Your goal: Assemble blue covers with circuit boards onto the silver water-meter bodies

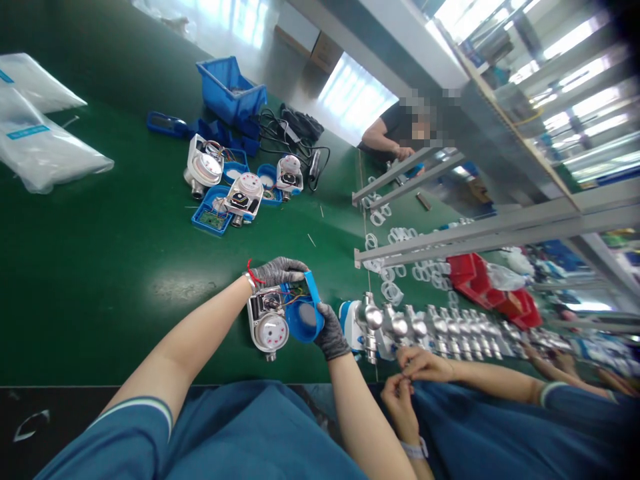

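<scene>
A blue housing cover (303, 320) is held between my two gloved hands, tilted beside an open white meter body (270, 327). Thin coloured wires run between the two. My left hand (281, 271) has its fingers wrapped at the cover's upper edge, just above the meter body. On the cover's right side, my right hand (330, 333) grips the rim. The meter body has a round white disc with red marks and rests on the green table (130, 267).
Several opened meters (245, 193) lie farther back by a blue bin (233, 90) and black cables (300, 130). Plastic bags (45, 140) are at left. Metal-fitted units (395, 323), a co-worker's hands (413, 377) and a shelf frame (450, 230) are at right.
</scene>
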A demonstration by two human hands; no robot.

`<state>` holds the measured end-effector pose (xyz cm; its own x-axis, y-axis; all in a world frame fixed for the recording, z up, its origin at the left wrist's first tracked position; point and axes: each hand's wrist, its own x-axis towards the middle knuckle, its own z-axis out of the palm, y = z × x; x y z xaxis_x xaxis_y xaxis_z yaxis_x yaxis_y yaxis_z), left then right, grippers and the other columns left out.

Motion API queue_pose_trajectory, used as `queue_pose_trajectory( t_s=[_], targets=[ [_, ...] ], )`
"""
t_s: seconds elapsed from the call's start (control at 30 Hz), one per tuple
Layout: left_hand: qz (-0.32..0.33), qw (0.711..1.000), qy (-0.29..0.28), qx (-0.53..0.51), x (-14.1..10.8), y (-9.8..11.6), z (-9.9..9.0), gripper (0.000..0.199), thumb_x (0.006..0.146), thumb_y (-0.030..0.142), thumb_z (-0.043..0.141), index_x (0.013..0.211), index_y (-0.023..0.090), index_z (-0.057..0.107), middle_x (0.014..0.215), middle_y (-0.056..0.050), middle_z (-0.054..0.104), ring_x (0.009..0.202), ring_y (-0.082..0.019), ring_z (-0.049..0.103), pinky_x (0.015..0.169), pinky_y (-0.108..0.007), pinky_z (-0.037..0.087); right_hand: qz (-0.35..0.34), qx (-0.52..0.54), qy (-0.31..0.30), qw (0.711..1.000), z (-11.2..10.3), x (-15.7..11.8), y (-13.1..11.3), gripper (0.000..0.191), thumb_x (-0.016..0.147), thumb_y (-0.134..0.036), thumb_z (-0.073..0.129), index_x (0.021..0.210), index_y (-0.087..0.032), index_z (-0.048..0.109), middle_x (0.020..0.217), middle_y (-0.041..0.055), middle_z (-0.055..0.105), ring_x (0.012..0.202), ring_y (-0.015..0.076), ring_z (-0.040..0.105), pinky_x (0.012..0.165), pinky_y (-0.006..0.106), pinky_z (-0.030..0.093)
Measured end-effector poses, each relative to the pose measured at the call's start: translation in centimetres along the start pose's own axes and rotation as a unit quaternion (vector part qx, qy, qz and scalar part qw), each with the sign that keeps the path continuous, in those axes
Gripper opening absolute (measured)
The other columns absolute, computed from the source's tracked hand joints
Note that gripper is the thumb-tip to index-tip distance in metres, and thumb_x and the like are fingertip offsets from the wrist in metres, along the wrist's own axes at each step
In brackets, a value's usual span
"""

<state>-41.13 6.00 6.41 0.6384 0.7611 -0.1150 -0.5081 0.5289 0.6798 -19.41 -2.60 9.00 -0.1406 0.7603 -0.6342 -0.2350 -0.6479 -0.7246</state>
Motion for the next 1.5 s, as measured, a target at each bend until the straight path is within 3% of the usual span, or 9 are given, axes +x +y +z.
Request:
queue_pose_trajectory(
  t_s=[0.23, 0.4, 0.67, 0.77, 0.9, 1.07, 1.33, 1.43, 1.5],
  targets=[
    [-0.015, 0.998, 0.006, 0.064, -0.5, 0.6, 0.1, 0.066, 0.056, 0.044, 0.093, 0.109, 0.013, 0.069, 0.101, -0.008, 0.073, 0.086, -0.014, 0.067, 0.08, -0.023, 0.054, -0.003, 0.003, -0.012, 1.0, 0.0, 0.2, 0.1, 0.027, 0.071, -0.044, 0.071, 0.086, -0.022, 0.069, 0.089, 0.0017, 0.073, 0.085, 0.021, 0.067, 0.085, 0.034, 0.051],
    [-0.014, 1.0, -0.003, 0.021, -0.8, 0.9, 0.5, 0.072, 0.051, 0.041, 0.096, 0.111, 0.014, 0.067, 0.105, -0.009, 0.072, 0.089, -0.015, 0.067, 0.085, -0.026, 0.055, -0.002, 0.005, -0.04, 0.999, 0.4, 0.2, 0.0, 0.028, 0.071, -0.043, 0.071, 0.09, -0.022, 0.07, 0.091, 0.0016, 0.073, 0.089, 0.0216, 0.067, 0.088, 0.036, 0.05],
    [0.018, 0.999, 0.045, 0.015, -0.6, 0.3, 1.1, 0.062, 0.05, 0.043, 0.096, 0.097, 0.012, 0.069, 0.089, -0.004, 0.071, 0.078, -0.011, 0.064, 0.083, -0.026, 0.053, -0.014, 0.014, -0.039, 0.999, 1.0, 0.2, -0.3, 0.028, 0.071, -0.044, 0.07, 0.089, -0.022, 0.069, 0.085, 0.0011, 0.072, 0.09, 0.0218, 0.067, 0.091, 0.037, 0.051],
    [0.031, 0.998, 0.059, 0.012, -0.6, 0.0, 1.4, 0.068, 0.048, 0.045, 0.096, 0.1, 0.013, 0.068, 0.089, -0.003, 0.07, 0.078, -0.012, 0.064, 0.084, -0.026, 0.053, -0.003, 0.015, -0.037, 0.999, 1.2, 0.2, -0.5, 0.033, 0.069, -0.044, 0.07, 0.091, -0.021, 0.069, 0.087, 0.0028, 0.073, 0.092, 0.0237, 0.068, 0.092, 0.039, 0.051],
    [0.021, 0.995, 0.025, 0.092, -0.6, 0.7, 1.8, 0.07, 0.044, 0.042, 0.097, 0.101, 0.014, 0.068, 0.084, -0.001, 0.07, 0.079, -0.012, 0.063, 0.082, -0.024, 0.052, 0.023, 0.0, -0.045, 0.999, 1.0, 0.1, -0.7, 0.042, 0.069, -0.045, 0.069, 0.102, -0.019, 0.068, 0.097, 0.0067, 0.073, 0.099, 0.0266, 0.067, 0.095, 0.043, 0.051],
    [0.045, 0.979, 0.041, 0.195, -0.7, 1.4, 2.3, 0.058, 0.051, 0.047, 0.093, 0.09, 0.013, 0.068, 0.076, 0.002, 0.066, 0.077, -0.011, 0.06, 0.077, -0.021, 0.05, 0.02, -0.007, -0.048, 0.999, 0.7, 0.1, -0.6, 0.044, 0.072, -0.047, 0.067, 0.106, -0.019, 0.067, 0.104, 0.0073, 0.072, 0.101, 0.0265, 0.067, 0.095, 0.042, 0.051],
    [0.05, 0.934, 0.068, 0.348, -0.6, 1.1, 3.0, 0.055, 0.053, 0.041, 0.092, 0.096, 0.017, 0.065, 0.077, 0.006, 0.061, 0.07, -0.007, 0.052, 0.065, -0.016, 0.041, -0.001, -0.009, -0.031, 0.999, 0.9, -0.3, -0.8, 0.042, 0.068, -0.045, 0.071, 0.102, -0.021, 0.067, 0.094, 0.0044, 0.073, 0.095, 0.0252, 0.068, 0.092, 0.039, 0.052],
    [0.049, 0.932, 0.071, 0.351, -0.9, 1.1, 3.0, 0.058, 0.057, 0.041, 0.09, 0.105, 0.019, 0.065, 0.083, 0.004, 0.064, 0.075, -0.009, 0.056, 0.07, -0.018, 0.045, -0.003, -0.01, -0.053, 0.999, 1.2, -0.4, -1.1, 0.049, 0.069, -0.044, 0.07, 0.111, -0.019, 0.066, 0.102, 0.0049, 0.072, 0.098, 0.0245, 0.067, 0.096, 0.039, 0.05],
    [0.06, 0.934, 0.083, 0.344, -1.7, 1.2, 2.8, 0.069, 0.058, 0.04, 0.09, 0.118, 0.021, 0.062, 0.102, -0.002, 0.068, 0.091, -0.015, 0.061, 0.084, -0.024, 0.05, -0.022, -0.013, -0.072, 0.997, 1.5, -0.3, -1.1, 0.055, 0.069, -0.044, 0.07, 0.117, -0.02, 0.063, 0.111, 0.0053, 0.07, 0.104, 0.024, 0.066, 0.1, 0.039, 0.048]
  ],
)
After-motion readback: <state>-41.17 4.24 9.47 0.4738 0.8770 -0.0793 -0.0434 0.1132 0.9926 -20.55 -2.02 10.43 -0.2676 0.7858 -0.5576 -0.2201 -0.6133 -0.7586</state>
